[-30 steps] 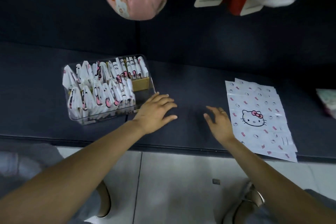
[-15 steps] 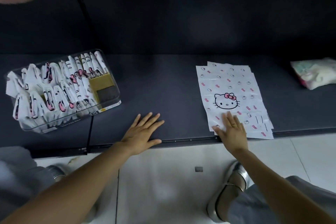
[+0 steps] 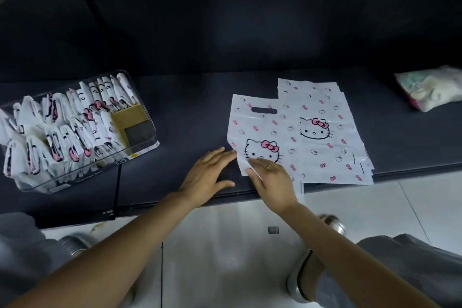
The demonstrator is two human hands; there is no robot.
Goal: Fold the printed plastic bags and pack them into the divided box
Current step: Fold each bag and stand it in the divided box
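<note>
Head view: one clear divided box on the dark bench, packed w/ folded bags in two rows, too many to count; one compartment at its right end shows bare cardboard. Box label unreadable. Right of the box: a flat stack of bags, cat-face & pink-bow print, no legible text. One loose bag lies partly off the stack toward the box. Right hand presses its near edge, fingers straight. Left hand flat on the bench, fingertips at the bag's edge, holding nothing. One pale packet far right.
</note>
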